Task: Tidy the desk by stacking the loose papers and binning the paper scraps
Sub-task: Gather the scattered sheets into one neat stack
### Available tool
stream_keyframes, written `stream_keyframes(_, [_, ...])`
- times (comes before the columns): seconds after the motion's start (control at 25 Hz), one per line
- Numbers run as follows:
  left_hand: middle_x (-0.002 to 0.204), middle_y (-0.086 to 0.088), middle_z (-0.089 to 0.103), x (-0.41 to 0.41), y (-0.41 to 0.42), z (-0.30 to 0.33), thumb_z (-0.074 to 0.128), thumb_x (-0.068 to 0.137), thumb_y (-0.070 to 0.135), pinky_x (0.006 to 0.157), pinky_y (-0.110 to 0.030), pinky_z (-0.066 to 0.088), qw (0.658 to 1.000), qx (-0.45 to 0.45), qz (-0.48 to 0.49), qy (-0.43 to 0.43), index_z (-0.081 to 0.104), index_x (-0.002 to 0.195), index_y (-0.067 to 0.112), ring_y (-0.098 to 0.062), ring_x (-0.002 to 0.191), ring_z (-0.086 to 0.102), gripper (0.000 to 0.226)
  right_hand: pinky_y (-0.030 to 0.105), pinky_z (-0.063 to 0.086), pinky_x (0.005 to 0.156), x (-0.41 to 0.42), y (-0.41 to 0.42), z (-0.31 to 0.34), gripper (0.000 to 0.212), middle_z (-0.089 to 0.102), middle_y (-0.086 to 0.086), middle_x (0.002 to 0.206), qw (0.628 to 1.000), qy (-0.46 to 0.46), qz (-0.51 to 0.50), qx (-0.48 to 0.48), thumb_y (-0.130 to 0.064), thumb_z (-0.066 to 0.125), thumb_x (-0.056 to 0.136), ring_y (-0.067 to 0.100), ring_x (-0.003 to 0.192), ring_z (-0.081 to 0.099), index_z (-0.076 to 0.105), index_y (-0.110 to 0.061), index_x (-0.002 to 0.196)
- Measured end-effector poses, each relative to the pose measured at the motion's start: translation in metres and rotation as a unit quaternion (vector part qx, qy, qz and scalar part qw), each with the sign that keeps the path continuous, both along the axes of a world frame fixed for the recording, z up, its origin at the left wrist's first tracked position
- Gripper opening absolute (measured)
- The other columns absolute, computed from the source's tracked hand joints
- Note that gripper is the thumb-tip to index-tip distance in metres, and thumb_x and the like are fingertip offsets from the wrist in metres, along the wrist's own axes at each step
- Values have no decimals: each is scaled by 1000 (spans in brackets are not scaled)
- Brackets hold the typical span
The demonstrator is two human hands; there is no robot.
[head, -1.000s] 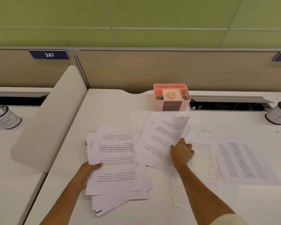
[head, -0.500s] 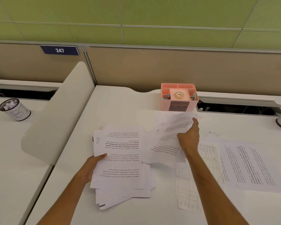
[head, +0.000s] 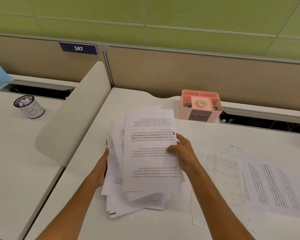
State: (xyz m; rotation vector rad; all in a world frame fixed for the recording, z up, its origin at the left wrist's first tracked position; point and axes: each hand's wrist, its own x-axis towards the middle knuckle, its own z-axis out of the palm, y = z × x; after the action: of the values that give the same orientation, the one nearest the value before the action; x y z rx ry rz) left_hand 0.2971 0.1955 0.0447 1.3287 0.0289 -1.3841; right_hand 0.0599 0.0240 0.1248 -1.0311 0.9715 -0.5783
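Both hands grip paper stack (head: 145,153) – left hand (head: 102,166), right hand (head: 182,151)

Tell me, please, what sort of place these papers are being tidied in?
Most likely an open-plan office workstation. A numbered plate reading 247 hangs on the partition panel behind the white desk, a curved divider separates the neighbouring desk, and a pink desk organiser holds tape.

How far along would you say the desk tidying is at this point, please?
About midway. Done: several sheets are gathered into one uneven stack. In hand: the left hand and right hand grip its sides. Left: a grid sheet and a printed sheet lie loose on the desk.
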Motion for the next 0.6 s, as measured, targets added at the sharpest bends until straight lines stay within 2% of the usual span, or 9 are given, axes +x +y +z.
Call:
stream_keyframes(0.12, [120, -10, 69, -3, -1, 1, 43, 93, 58, 94, -46, 50, 999, 0, -22, -27, 61, 124, 24, -32, 111, 65, 49, 45, 58, 82, 7, 18, -57, 49, 71, 16, 109, 995, 94, 10, 24, 23, 55, 66, 33, 96, 69, 65, -6, 104])
stream_keyframes(0.24, [115, -16, 70, -11, -3, 0, 62, 91, 31, 92, -50, 52, 998, 11, -43, -38, 64, 120, 9, -34, 104, 68, 36, 36, 59, 75, 11, 35, -88, 46, 71, 6, 106, 984, 177, 21, -3, 16, 55, 68, 24, 93, 68, 62, -12, 105])
stream_keyframes(0.36, [120, -22, 66, -15, -7, -11, 70, 80, 0, 94, -59, 49, 993, 21, -43, -110, 61, 123, 1, -39, 104, 66, 43, 23, 55, 66, 12, 40, -96, 38, 69, 1, 107, 976, 207, 34, -60, 4, 63, 73, 12, 86, 65, 59, -17, 105])
stream_keyframes(0.44, [120, -22, 66, -18, -12, -9, 67, 80, -9, 94, -58, 50, 988, 2, -45, -145, 63, 119, 1, -39, 103, 67, 41, 27, 56, 75, 6, 32, -91, 37, 67, 0, 109, 975, 201, 18, -92, -14, 77, 72, 12, 89, 65, 59, -19, 104])
stream_keyframes(0.52, [117, -20, 68, -22, -18, 3, 67, 80, -10, 90, -51, 54, 983, -29, -48, -172, 63, 118, 2, -37, 104, 67, 40, 32, 54, 83, -5, 18, -76, 60, 61, -3, 111, 986, 146, -18, -74, -28, 87, 66, 15, 95, 64, 52, -18, 113])
stream_keyframes(0.6, [115, -17, 70, -25, -25, 18, 72, 77, -7, 85, -44, 58, 979, -78, -49, -182, 64, 116, 3, -37, 105, 67, 41, 40, 54, 89, -19, -2, -56, 89, 64, 2, 117, 999, 44, -12, -9, -39, 94, 50, 25, 103, 65, 50, -14, 124])
